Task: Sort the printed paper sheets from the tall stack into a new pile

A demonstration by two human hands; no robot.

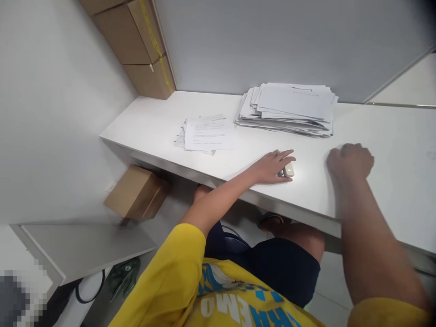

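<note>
My left hand (271, 168) lies low over the white desk (153, 122). Its thumb and fingers reach around a small cream-coloured, block-like thing (289, 170) with a dark, shiny part. The palm side hides some of this thing, and I cannot make out its kind. To the right, my right hand (352, 161) rests on the desk, closed into a fist. Whatever may be inside the fist is hidden. Beyond the left hand stands a thick stack of papers (294, 102). A thinner pile of printed sheets (209, 134) lies left of the stack.
A grey panel (272, 45) rises behind the desk. Cardboard boxes (150, 77) are stacked at its far left end. Another cardboard box (131, 190) sits below, by the wall. My legs are under the desk's front edge.
</note>
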